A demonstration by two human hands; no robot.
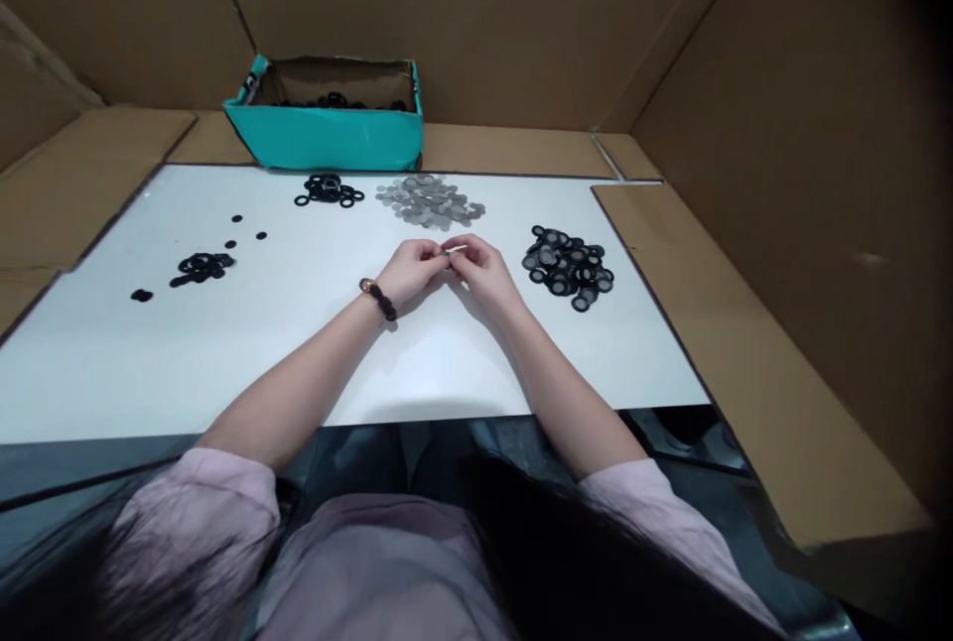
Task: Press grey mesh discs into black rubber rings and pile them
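Note:
My left hand [414, 267] and my right hand [480, 269] meet over the middle of the white board [223, 353], fingers pinched together. Between the fingertips shows a small grey disc [454, 250], held by both hands. A dark bead bracelet [379, 299] sits on my left wrist. Just beyond the hands lies a pile of grey mesh discs [430, 199]. A heap of black rings with mesh inside [569, 267] lies right of my right hand. A small pile of black rings [329, 190] lies at the back.
A teal box [328, 115] with black rings inside stands at the back edge. More black rings [201, 266] and a few loose ones lie on the left of the board. Cardboard walls [781, 175] enclose the back and right side.

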